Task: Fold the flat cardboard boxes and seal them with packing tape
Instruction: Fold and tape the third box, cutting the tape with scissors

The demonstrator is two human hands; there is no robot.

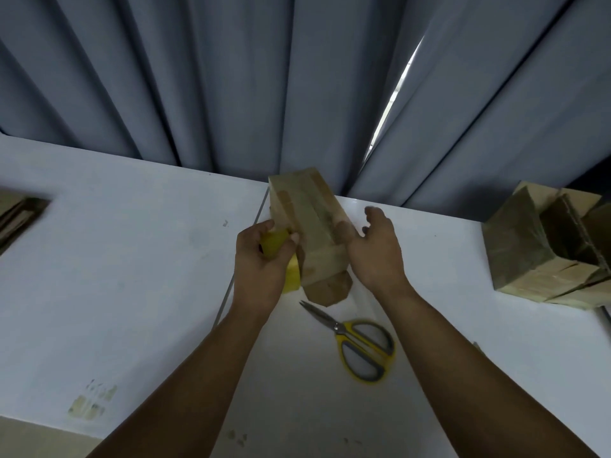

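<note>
Grey curtains (231,77) hang behind a white table (115,259), with a thin gap of daylight to the right of centre. At the middle of the table, near its far edge, stands a small cardboard box (319,262), already folded into shape. A glossy strip of tape (305,206) runs along its top, so that seam looks sealed.

The left hand (261,259) is curled around a yellow tape roll (292,276), held right against the box's left side. The right hand (377,252) is spread and relaxed just beside the box's right side, holding nothing. Its thumb seems to touch the cardboard, though blur makes this uncertain.

At the near end of the box a brown flap (327,289) sticks out onto the table, so that end probably needs closing and taping. A pair of yellow-handled scissors (360,345) lies near the person, just beyond the flap, ready for cutting the tape.

On the right side of the table sits a cluster of folded boxes (515,249). Some look taped, and at least one has open flaps. At the far left edge lies a stack of flat cardboard (16,213), apparently waiting to be folded. My guess is the job is partway through: several boxes are done, this one is nearly sealed, and more remain.
</note>
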